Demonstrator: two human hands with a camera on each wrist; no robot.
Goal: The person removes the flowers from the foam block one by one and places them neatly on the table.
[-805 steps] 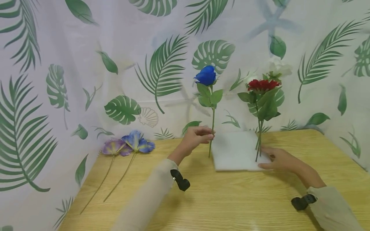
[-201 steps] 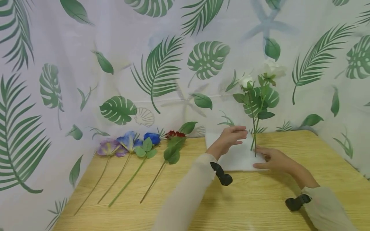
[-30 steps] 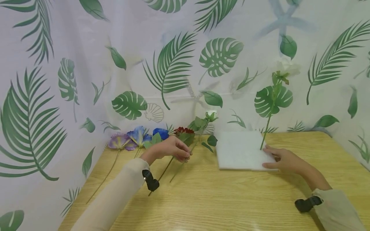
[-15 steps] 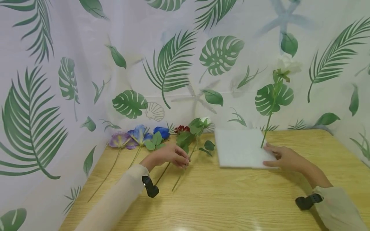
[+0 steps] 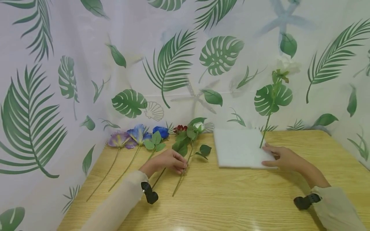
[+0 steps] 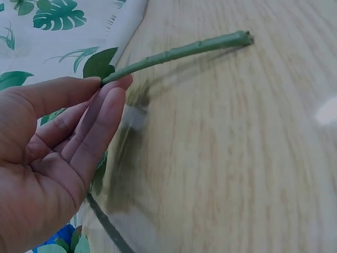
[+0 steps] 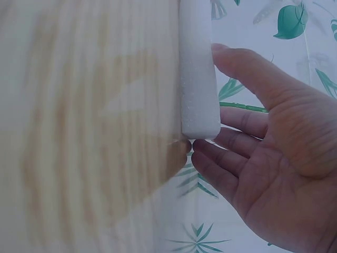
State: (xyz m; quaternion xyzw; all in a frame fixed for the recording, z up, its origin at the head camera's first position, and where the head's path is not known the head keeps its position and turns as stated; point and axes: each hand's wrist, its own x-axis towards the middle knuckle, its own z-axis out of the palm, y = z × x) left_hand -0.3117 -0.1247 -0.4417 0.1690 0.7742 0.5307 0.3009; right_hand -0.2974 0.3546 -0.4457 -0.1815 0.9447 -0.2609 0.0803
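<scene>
My left hand [image 5: 167, 162] pinches the stem of a white rose [image 5: 198, 126] between thumb and fingertips, low over the table. The stem's cut end [image 6: 243, 38] points away in the left wrist view. Beside it lies a red flower [image 5: 180, 129], its stem partly behind my hand. My right hand [image 5: 289, 160] grips the right front corner of a white foam board [image 5: 237, 149]. In the right wrist view, the board's edge [image 7: 199, 79] sits between thumb and fingers. Another white rose [image 5: 286, 65] stands upright, leaning slightly right, at the board's right side.
A purple flower [image 5: 118, 140], a light blue flower [image 5: 138, 134] and a blue rose [image 5: 161, 131] lie in a row on the left of the wooden table [image 5: 231, 199]. A leaf-printed curtain [image 5: 179, 19] hangs behind the table's back edge.
The blue rose, red flower and one white rose have moved from the foam board to the row on the left. Lately my left hand has lowered the white rose beside the red flower.
</scene>
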